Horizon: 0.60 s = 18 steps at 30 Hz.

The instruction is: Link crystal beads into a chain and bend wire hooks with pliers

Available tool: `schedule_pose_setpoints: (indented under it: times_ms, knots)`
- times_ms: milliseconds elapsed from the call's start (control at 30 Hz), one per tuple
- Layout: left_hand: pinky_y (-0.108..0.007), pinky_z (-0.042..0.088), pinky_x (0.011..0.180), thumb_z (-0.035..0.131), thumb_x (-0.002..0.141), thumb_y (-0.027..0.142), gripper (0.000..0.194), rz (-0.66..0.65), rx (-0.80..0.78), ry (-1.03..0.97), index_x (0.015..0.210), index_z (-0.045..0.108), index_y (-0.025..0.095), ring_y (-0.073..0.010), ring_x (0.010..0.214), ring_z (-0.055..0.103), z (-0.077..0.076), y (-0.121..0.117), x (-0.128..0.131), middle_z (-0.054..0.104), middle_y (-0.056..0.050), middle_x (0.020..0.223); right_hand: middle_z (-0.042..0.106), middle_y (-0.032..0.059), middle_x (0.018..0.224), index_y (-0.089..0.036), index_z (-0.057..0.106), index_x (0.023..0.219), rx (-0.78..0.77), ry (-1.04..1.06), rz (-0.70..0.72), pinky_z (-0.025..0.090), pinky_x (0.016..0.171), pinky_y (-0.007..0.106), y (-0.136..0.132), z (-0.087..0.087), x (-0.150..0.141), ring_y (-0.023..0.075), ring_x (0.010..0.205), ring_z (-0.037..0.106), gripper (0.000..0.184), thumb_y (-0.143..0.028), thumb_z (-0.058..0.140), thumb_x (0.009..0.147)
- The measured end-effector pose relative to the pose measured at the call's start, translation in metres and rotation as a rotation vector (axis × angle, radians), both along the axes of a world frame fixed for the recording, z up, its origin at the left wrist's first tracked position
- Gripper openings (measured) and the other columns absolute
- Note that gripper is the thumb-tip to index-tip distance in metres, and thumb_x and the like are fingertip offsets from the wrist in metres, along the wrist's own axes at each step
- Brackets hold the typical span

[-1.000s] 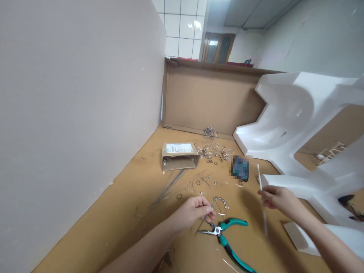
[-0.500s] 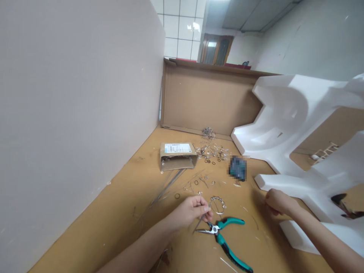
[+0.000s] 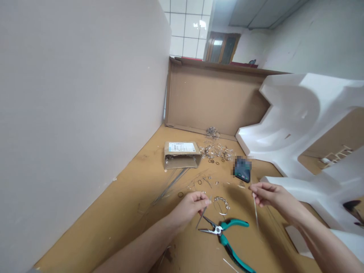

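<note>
My left hand is closed in a pinch on a short thin metal wire piece that points down toward the pliers. Teal-handled needle-nose pliers lie on the brown tabletop just right of that hand. A ring of linked metal loops lies between my hands. My right hand pinches a long thin metal wire that hangs down from the fingers.
A small cardboard box with long wires beside it lies further back. Loose metal rings and clips are scattered near a phone. White foam packing fills the right side. A cardboard wall stands behind, a white panel on the left.
My right hand lowered toward the foam edge, then came back left with a thin wire hanging from its fingers. My left hand stayed in place, pinching its wire piece.
</note>
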State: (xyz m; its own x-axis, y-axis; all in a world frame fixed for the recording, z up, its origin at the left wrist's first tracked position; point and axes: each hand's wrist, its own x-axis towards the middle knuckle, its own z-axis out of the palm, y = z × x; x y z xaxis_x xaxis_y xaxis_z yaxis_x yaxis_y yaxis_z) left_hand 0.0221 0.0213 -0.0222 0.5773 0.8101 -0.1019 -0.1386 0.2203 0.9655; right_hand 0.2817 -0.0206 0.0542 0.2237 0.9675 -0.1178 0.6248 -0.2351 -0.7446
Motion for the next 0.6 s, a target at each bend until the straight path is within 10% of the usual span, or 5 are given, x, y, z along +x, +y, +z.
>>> schedule_pose_setpoints:
  times_ms: [300, 600]
  knots:
    - [-0.021, 0.034, 0.056, 0.065, 0.067, 0.039, 0.028, 0.090, -0.051, -0.089, 0.067, 0.054, 0.014, -0.0078, 0.053, 0.041, 0.000, 0.004, -0.002, 0.046, 0.004, 0.057, 0.062, 0.0032, 0.061, -0.016, 0.066, 0.074, 0.181, 0.232, -0.106, 0.048, 0.053, 0.026, -0.007, 0.016, -0.006, 0.0152, 0.055, 0.056, 0.038, -0.052, 0.067, 0.060]
    - [-0.020, 0.033, 0.057, 0.063, 0.070, 0.037, 0.024, 0.057, -0.050, -0.068, 0.069, 0.054, 0.014, -0.0075, 0.052, 0.041, -0.002, 0.003, -0.002, 0.047, 0.004, 0.056, 0.059, 0.0036, 0.042, -0.018, 0.062, 0.052, -0.163, -0.470, -0.215, 0.038, 0.039, 0.025, -0.012, -0.011, 0.061, 0.0166, 0.040, 0.055, 0.011, -0.025, 0.060, 0.060]
